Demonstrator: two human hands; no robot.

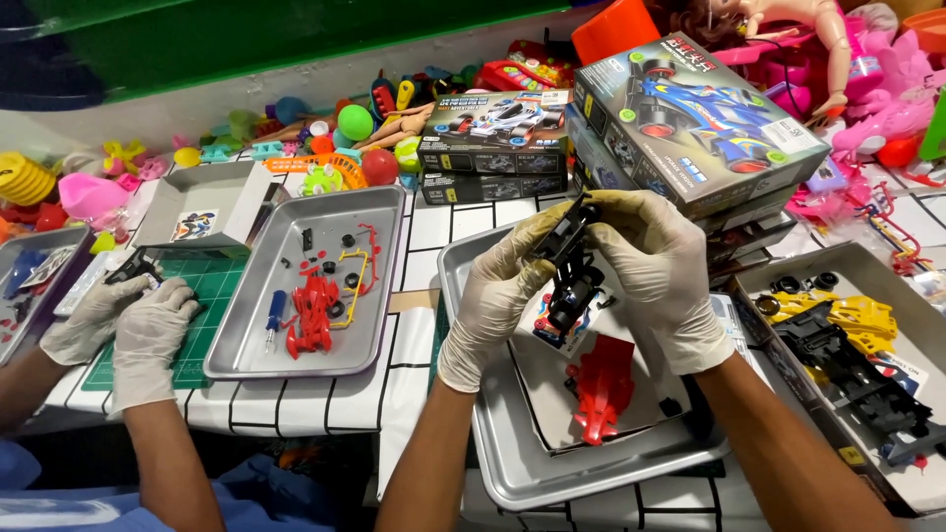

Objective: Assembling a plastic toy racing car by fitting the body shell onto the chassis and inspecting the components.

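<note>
Gripping a black plastic toy-car chassis (570, 266) between both gloved hands, I hold it above the grey metal tray (512, 463). My left hand (498, 296) pinches its side while my right hand (662, 271) wraps the top end (fingers closed). A red plastic car body shell (603, 386) lies on the tray below.

We see two forearms enter from the lower edge of the frame, bare from wrist to elbow, with no sleeves, watch or bands on them. Our left hand (498, 286), at about 9 o'clock of centre, wears a thin, cream-white disposable glove that wrinkles across the knuckles and bunches in a loose, rolled cuff at the wrist. Our right hand (660, 271), toward 3 o'clock, wears a matching glove, its surface creased over the back of the hand, its wider cuff ending a little past the wrist.
</note>
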